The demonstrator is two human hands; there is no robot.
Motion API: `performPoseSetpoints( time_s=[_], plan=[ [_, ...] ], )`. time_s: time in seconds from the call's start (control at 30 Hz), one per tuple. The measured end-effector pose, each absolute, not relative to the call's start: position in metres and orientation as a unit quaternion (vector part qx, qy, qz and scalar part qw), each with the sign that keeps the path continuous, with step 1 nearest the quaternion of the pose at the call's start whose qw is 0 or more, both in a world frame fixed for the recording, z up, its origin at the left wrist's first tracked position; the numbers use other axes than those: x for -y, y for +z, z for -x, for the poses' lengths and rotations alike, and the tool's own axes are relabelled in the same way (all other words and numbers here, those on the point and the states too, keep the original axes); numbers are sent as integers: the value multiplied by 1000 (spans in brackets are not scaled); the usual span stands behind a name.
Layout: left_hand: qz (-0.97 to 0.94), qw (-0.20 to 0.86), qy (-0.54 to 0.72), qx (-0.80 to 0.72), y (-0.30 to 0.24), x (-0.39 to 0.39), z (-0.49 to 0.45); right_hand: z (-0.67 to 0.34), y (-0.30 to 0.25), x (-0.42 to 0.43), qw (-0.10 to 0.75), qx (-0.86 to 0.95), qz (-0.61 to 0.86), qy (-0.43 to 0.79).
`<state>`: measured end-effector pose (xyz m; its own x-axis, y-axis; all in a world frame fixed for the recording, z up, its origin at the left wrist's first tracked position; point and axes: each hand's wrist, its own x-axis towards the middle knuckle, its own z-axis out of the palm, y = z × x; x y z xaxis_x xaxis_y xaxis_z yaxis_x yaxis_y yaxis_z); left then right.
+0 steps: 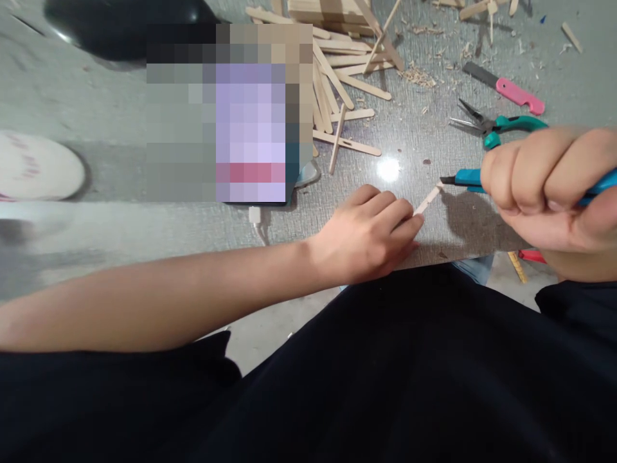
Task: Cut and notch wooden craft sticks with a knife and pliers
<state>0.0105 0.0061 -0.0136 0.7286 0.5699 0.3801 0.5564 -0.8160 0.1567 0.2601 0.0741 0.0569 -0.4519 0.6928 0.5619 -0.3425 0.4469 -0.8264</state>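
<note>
My left hand (pixel 369 235) rests at the table's front edge, its fingers closed on a short, narrow piece of craft stick (pixel 429 199) that points up to the right. My right hand (pixel 554 186) is wrapped round a blue utility knife (pixel 467 181). The knife's dark tip meets the far end of the stick piece. Part of the knife's body is hidden inside my fist. Just beyond my right hand lie green-handled pliers (pixel 489 125) with their jaws apart, and a pink folding knife (pixel 518 94) with its blade out.
Many loose craft sticks (pixel 351 61) are heaped at the back, with wood shavings (pixel 418 76) beside them. A phone (pixel 250 135), blurred out, has a white charging cable (pixel 255 216) plugged in. A black rounded object (pixel 130 26) and a white one (pixel 38 165) lie at left.
</note>
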Motion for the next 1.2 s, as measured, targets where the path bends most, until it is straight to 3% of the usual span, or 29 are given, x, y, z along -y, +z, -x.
performPoseSetpoints(
  time_s=[0.03, 0.1, 0.3, 0.53, 0.7, 0.8, 0.83, 1.0, 1.2],
  plan=[
    [-928, 16, 205, -310, -14, -5, -11, -259, 59, -69, 481, 690, 140, 522],
    [-926, 17, 210, -313, -13, -4, -12, -257, 62, -61, 532, 674, 103, 502],
    [-905, 63, 271, -321, -14, -7, -7, -262, 60, -60, 453, 690, 123, 551],
    [-919, 160, 163, -322, -30, -15, -5, -274, 68, -72, 414, 685, 117, 588],
    [-923, 151, 160, -315, -42, -16, -7, -262, 60, -66, 419, 692, 109, 577],
    [-923, 128, 181, -315, -43, -15, -8, -251, 51, -60, 521, 630, 94, 568],
    [-923, 123, 188, -313, -43, -14, -8, -250, 50, -59, 480, 654, 108, 574],
    [-920, 143, 178, -319, -32, -14, -9, -255, 52, -61, 442, 674, 105, 583],
    [-923, 120, 186, -315, -26, -12, -9, -252, 52, -57, 436, 677, 125, 580]
  ],
)
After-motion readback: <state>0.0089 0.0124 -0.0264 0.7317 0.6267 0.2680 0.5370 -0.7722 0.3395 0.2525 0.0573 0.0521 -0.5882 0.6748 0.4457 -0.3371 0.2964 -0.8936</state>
